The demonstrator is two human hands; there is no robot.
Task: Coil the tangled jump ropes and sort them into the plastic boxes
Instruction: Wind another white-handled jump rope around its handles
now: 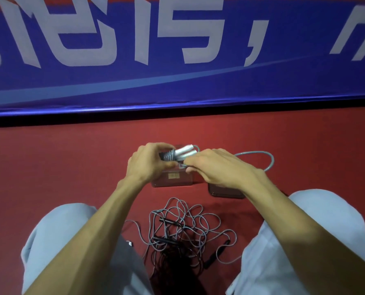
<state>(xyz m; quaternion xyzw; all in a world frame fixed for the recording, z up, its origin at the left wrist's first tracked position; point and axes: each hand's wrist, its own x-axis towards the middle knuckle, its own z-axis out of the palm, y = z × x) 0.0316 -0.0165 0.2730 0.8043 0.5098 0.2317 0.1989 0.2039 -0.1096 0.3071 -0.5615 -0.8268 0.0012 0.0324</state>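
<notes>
Red floor (71, 167): over the plastic box (173, 182), left hand (149, 165) grips the wound jump rope (169, 156), handles (184, 153) lying lengthwise toward the right hand (220, 167), which pinches the loose tail (271, 160) beside it.

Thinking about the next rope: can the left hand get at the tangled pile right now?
Probably not: the left hand grips the wound rope, though the pile lies uncovered nearby.

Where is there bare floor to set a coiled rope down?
Bare floor lies left of the boxes, between banner and left knee, and right of the rope loop. Tangled ropes crowd the gap between the knees.
</notes>
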